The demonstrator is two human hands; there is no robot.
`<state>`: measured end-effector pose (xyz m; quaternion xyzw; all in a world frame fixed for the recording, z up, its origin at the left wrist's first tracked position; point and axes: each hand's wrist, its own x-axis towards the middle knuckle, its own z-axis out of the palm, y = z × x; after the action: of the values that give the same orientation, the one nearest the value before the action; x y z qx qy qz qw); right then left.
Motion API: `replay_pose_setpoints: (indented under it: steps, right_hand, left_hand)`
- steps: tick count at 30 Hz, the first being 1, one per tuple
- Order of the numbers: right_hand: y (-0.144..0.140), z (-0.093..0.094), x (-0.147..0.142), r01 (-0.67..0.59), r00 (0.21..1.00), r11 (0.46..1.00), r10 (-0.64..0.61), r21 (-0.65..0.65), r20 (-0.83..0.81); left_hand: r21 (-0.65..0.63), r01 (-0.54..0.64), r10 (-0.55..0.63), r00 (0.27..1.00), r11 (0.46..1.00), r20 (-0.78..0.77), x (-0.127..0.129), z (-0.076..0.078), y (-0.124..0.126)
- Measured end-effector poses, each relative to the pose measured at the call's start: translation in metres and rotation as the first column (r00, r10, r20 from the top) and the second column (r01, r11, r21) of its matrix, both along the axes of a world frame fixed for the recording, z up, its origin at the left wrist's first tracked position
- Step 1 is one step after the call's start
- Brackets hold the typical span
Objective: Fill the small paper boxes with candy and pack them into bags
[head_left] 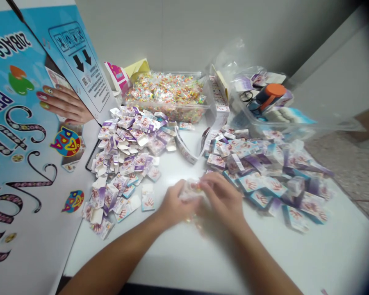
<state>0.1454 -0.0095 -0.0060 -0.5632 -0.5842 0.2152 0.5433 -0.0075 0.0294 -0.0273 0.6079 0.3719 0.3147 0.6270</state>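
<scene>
Over the middle of the white table, my left hand [176, 206] is closed around a small clear plastic packet [189, 191], blurred, with specks of colour in it. The fingers of my right hand [224, 197] are pinched together at the packet's upper right edge. Some small coloured bits [198, 224] show below the hands, too smeared to make out. Closest to my left hand stands a small white box [148, 197] with a hand picture. To the right of my right hand lie purple and blue small boxes [252, 182] in a heap.
Many small open boxes [127, 139] are piled at left, beside a large printed carton [24, 172]. At the back stands a clear tub [169, 107] of colourful packets. A curved printed strip [186, 150] lies mid-table. A plastic bin [264, 124] holds scissors and an orange-capped container.
</scene>
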Motion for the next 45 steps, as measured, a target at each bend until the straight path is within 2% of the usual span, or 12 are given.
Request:
replay_pose_setpoints:
  steps: [2,6,10,14,17,25,31,35,37,40,43,45]
  right_hand:
    - [0.002,0.004,0.006,-0.082,0.993,0.997,0.083,-0.01,0.086]
    - [0.005,0.006,0.015,-0.173,0.971,0.981,0.185,-0.087,0.149]
    - [0.005,0.002,0.016,-0.07,0.986,0.993,0.084,-0.099,0.143]
    - [0.004,0.0,0.011,-0.018,0.993,0.994,0.03,-0.106,0.112]
    - [0.004,0.0,0.007,-0.018,0.999,0.995,0.021,-0.098,0.031]
    - [0.004,0.002,0.01,-0.094,0.991,0.99,0.083,-0.105,-0.107]
    - [0.001,-0.003,0.001,-0.113,0.986,0.988,0.099,-0.106,-0.131]
    - [0.001,-0.006,-0.007,-0.022,0.996,0.999,0.02,-0.032,-0.087]
    - [0.002,-0.005,-0.01,0.003,1.0,1.0,-0.003,0.01,0.008]
    - [0.0,-0.004,-0.013,-0.06,0.988,0.998,0.058,0.012,0.146]
    - [-0.001,-0.005,-0.016,-0.122,0.979,0.992,0.124,-0.026,0.164]
    - [-0.002,-0.006,-0.017,-0.139,0.977,0.988,0.147,-0.061,0.155]
  left_hand:
    - [0.014,0.002,-0.002,1.0,1.0,-0.015,-0.001,0.002,0.002]
    - [0.071,0.129,-0.126,0.991,0.989,-0.048,-0.005,0.01,0.006]
    - [0.117,0.145,-0.136,0.988,0.982,-0.077,-0.006,0.011,0.007]
    - [0.116,0.073,-0.062,0.994,0.991,-0.096,-0.005,0.006,0.006]
    - [0.117,0.014,-0.001,0.995,0.993,-0.104,-0.004,0.003,0.004]
    - [0.027,0.029,-0.03,0.999,0.999,0.042,-0.005,0.006,0.005]
    - [0.147,0.04,-0.048,0.998,0.988,0.05,-0.008,0.003,0.006]
    - [0.128,0.048,-0.055,0.997,0.991,0.047,-0.009,0.001,0.007]
    - [0.092,0.024,-0.031,0.997,0.995,0.076,-0.007,-0.001,0.007]
    - [0.059,-0.077,0.071,0.993,0.995,0.096,-0.004,-0.005,0.006]
    - [0.06,-0.177,0.171,0.981,0.982,0.089,-0.002,-0.007,0.006]
    - [0.076,-0.187,0.18,0.979,0.979,0.09,-0.002,-0.006,0.007]
